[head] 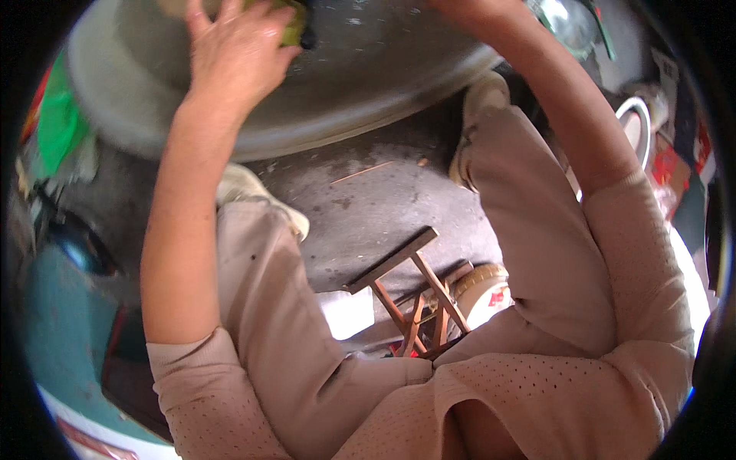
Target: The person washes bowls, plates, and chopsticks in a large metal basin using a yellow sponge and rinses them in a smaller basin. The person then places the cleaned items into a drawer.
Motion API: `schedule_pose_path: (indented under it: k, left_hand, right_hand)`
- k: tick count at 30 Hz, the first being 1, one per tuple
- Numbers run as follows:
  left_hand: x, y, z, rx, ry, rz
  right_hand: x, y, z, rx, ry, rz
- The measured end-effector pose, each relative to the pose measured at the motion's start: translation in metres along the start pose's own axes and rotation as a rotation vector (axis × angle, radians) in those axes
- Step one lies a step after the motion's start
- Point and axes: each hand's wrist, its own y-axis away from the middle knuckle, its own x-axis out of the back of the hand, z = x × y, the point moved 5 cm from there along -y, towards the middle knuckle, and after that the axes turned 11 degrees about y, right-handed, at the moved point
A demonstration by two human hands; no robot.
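Observation:
A large grey metal basin [368,115] spans the top of the view, in front of my feet, and water glints inside it. My left hand [238,52] is over the basin's left part, wet and with its fingers bent. Under its index finger and thumb sits a yellow-green item [293,26] with a dark end, blurred and partly covered, so its kind is unclear. My right hand [468,8] reaches over the basin's right side. The top edge cuts off its fingers, and whatever they touch is hidden.
Between my legs is a wooden folding stool [397,259], near a round white container [486,296]. A thin stick [362,172] lies on the stained floor. Green plastic [60,121] is left of the basin; a clear bowl-like thing [566,26] is at the upper right.

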Motion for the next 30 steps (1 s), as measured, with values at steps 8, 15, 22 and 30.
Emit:
schedule_pose_path:
  k: [8,15,22,30]
  left_hand:
    - [0.155,0.107,-0.002,0.256,0.182,0.419]
    - [0.221,0.315,0.005,0.449,0.200,0.800]
    - [0.137,0.470,0.075,0.879,0.487,0.667]
    - [0.068,0.564,0.116,1.141,0.525,0.506]
  right_hand:
    - [0.049,-0.036,0.006,-0.957,-1.118,-0.373]
    - [0.092,-0.067,0.018,-0.923,-1.127,-0.434]
    - [0.154,-0.105,-0.003,-0.917,-1.151,-0.458]
    - [0.193,-0.129,-0.028,-1.049,-1.302,-0.434]
